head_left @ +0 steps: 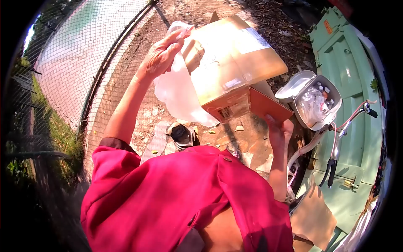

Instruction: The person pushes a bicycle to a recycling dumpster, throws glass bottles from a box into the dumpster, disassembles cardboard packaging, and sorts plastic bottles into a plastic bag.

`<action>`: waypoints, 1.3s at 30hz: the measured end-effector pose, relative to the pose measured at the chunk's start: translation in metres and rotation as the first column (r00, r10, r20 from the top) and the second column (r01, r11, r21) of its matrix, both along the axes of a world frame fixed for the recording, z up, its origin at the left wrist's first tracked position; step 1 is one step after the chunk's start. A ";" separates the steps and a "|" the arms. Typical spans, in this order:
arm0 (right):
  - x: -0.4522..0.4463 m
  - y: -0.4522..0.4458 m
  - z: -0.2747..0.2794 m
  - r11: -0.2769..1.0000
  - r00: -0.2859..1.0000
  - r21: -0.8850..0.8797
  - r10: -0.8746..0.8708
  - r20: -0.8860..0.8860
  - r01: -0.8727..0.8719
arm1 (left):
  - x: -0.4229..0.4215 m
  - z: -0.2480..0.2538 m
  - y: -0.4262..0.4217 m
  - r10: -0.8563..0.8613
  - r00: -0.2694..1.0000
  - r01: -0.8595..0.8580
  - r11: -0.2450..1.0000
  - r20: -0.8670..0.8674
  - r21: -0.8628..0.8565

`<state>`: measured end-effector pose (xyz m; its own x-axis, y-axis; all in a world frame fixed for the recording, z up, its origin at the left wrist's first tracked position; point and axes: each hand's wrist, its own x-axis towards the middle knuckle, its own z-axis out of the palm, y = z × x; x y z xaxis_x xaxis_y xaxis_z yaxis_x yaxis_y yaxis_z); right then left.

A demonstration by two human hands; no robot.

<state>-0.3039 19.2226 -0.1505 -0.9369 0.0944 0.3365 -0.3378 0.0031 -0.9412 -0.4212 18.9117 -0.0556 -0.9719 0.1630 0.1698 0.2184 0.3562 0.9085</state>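
Note:
A large cardboard box [226,54] is held up tilted in front of me, with a printed white label near its far right edge and tape along its near side. My right hand [280,127] grips a flap at its lower near corner, fingers partly hidden behind the cardboard. My left hand [165,53] is raised at the box's left, closed in a pinch on a thin, whitish plastic sheet or bag [178,90]. The plastic hangs down beside the box's left side. A brown piece [193,54], perhaps another flap, shows between plastic and box.
At right stands a bicycle with a handlebar [336,140] and a grey lidded basket [329,115] holding plastic bags and small white items. Behind it is a pale green metal container [350,80]. Flat cardboard [315,216] leans low right. Wire fencing [79,54] runs along the left.

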 end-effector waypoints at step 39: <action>0.029 0.114 0.056 0.592 0.870 0.798 0.447 -0.207 -0.114 | -0.066 -0.013 0.081 0.003 0.998 -0.003 1.000 -0.060 0.011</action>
